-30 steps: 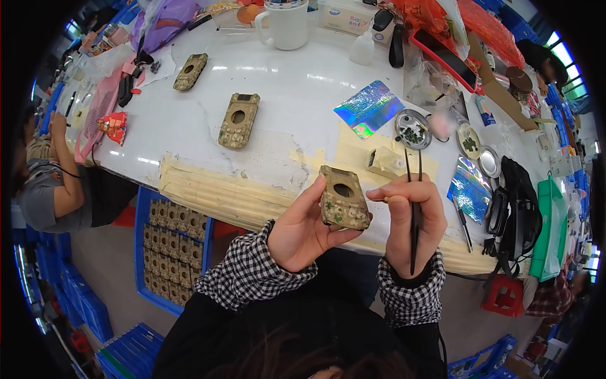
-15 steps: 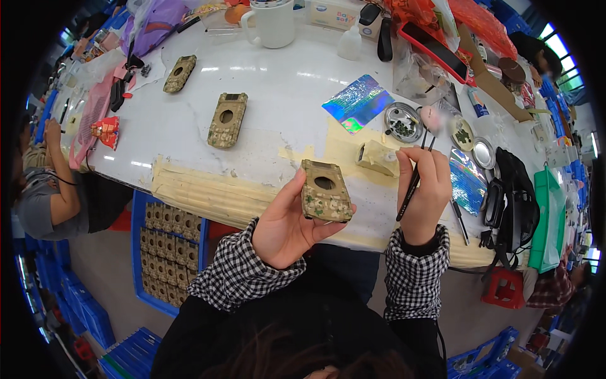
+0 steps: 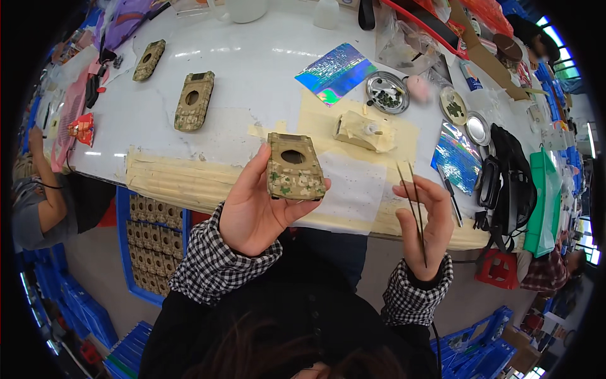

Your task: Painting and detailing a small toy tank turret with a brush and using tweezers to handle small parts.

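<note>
In my left hand (image 3: pixel 247 218) is a camouflage-painted model tank hull (image 3: pixel 295 177), tilted up, with a round hole in its top and green specks on the end toward me. Fingers and thumb grip it along its sides. My right hand (image 3: pixel 426 221) holds dark thin tweezers (image 3: pixel 418 211), their two tips apart and pointing away from me; nothing shows between them. Beyond, a block wrapped in cream tape (image 3: pixel 361 131) sits on the taped table top. A round metal tin (image 3: pixel 386 93) with small dark green bits lies behind it.
Two more tank hulls, one nearer (image 3: pixel 194 101) and one farther (image 3: pixel 149 60), stand at the left. A blue crate (image 3: pixel 123 252) with rows of hulls is below the table edge. Shiny film (image 3: pixel 334 72), a lidded dish (image 3: pixel 453 106), a black bag (image 3: pixel 512 174) and a green tray (image 3: pixel 540 202) lie around.
My right hand has moved back toward me from beside the taped block, and the tweezers now point away from me. The view has shifted, while the hull stays in my left hand.
</note>
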